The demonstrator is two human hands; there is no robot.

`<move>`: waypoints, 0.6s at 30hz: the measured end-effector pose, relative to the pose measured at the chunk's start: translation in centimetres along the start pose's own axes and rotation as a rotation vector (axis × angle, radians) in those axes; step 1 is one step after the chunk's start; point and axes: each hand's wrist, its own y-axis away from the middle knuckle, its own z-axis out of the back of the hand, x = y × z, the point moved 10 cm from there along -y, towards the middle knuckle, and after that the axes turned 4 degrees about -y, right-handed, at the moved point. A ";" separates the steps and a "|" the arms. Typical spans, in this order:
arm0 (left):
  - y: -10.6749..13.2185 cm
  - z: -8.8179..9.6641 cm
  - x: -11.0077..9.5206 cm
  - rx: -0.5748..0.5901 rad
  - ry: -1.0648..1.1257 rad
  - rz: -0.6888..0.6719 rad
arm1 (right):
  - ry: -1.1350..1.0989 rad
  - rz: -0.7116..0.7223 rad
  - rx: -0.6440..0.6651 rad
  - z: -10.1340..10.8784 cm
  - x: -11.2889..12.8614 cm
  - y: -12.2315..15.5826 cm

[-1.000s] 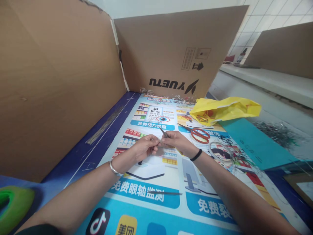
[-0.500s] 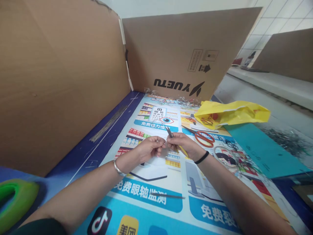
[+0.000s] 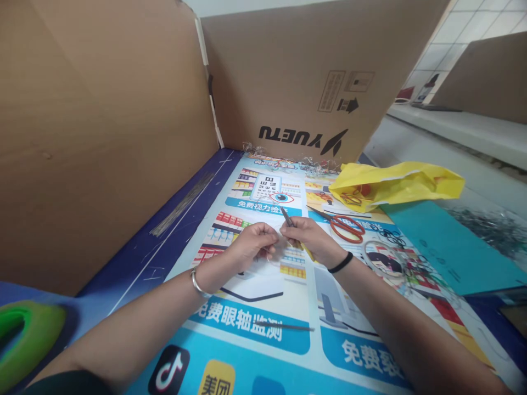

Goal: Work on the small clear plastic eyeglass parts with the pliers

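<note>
My left hand (image 3: pixel 253 245) and my right hand (image 3: pixel 309 237) meet over the printed poster (image 3: pixel 263 285) on the table, fingertips almost touching. The left hand pinches something thin and clear that I cannot make out; a pale loop hangs below its fingers. The right hand grips a thin grey metal tool (image 3: pixel 287 216) with a yellow part that points up and away. A silver bangle (image 3: pixel 194 284) is on my left wrist, a black band (image 3: pixel 340 263) on my right.
Red-handled scissors (image 3: pixel 345 227) lie just right of my hands, beside a yellow plastic bag (image 3: pixel 395 185). A thin metal rod (image 3: pixel 288 327) lies on the poster near me. Cardboard walls (image 3: pixel 99 126) stand left and behind. A wire bundle (image 3: pixel 181 204) lies left; a green object (image 3: pixel 24 340) sits bottom left.
Both hands stay together with the same grips. The view has shifted a little, and the tool tip has tilted slightly.
</note>
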 end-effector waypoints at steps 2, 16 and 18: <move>0.0 -0.1 0.0 0.022 -0.011 0.014 | 0.009 -0.004 -0.005 0.1 -0.1 -0.1; 0.5 -1.3 0.2 0.169 -0.014 0.076 | -0.027 -0.030 0.036 -1.2 0.0 0.2; 0.4 -1.3 0.2 0.172 -0.030 0.063 | -0.024 -0.032 0.017 -1.1 0.1 0.3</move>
